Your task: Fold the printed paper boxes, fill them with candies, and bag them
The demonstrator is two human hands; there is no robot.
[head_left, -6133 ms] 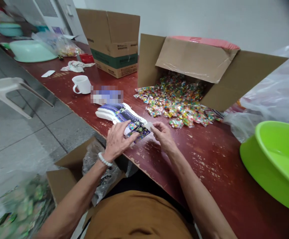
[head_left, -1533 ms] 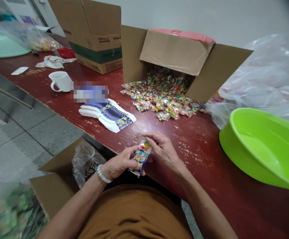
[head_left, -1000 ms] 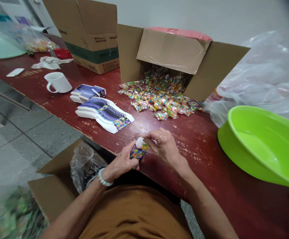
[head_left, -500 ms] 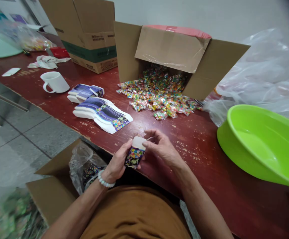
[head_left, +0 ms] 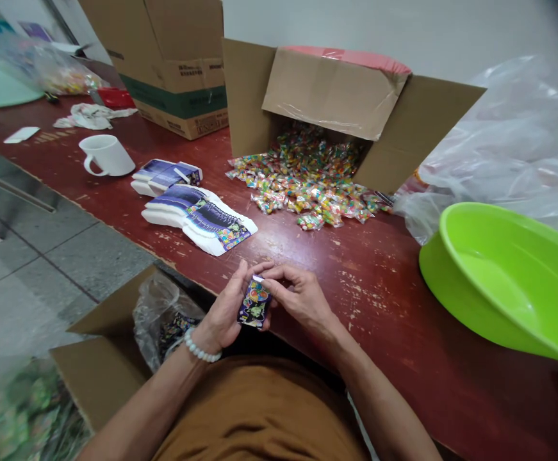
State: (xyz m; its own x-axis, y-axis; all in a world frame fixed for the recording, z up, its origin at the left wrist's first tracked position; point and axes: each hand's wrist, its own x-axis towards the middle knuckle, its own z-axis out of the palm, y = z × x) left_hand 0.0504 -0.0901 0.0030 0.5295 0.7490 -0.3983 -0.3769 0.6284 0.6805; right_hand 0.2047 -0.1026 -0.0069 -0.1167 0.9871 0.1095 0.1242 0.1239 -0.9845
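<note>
- The left hand (head_left: pixel 225 310) holds a small printed box (head_left: pixel 254 304), dark with bright designs, tilted over the near edge of the red table (head_left: pixel 379 333)
- The right hand (head_left: pixel 305 298) is narrow, its thumb touching the top end of the small printed box; whether it grips or only presses, I cannot tell
- A pale bead bracelet (head_left: pixel 200 346) circles the left wrist
- Just beyond the hands lies a stack of flat cartons (head_left: pixel 202 218), purple and white, with a bundle of cartons (head_left: pixel 168 176) directly behind it
- A white mug (head_left: pixel 110 155) stands near that bundle
- Clear candy packets (head_left: pixel 302 186) spill onto the table from a cardboard box (head_left: pixel 331 96) whose opening faces the person
- A green basin (head_left: pixel 500 288) sits well apart, on the person's right
- Below the table edge, an open carton (head_left: pixel 100 371) contains a clear plastic bag (head_left: pixel 154 314); its contents are hard to make out
</note>
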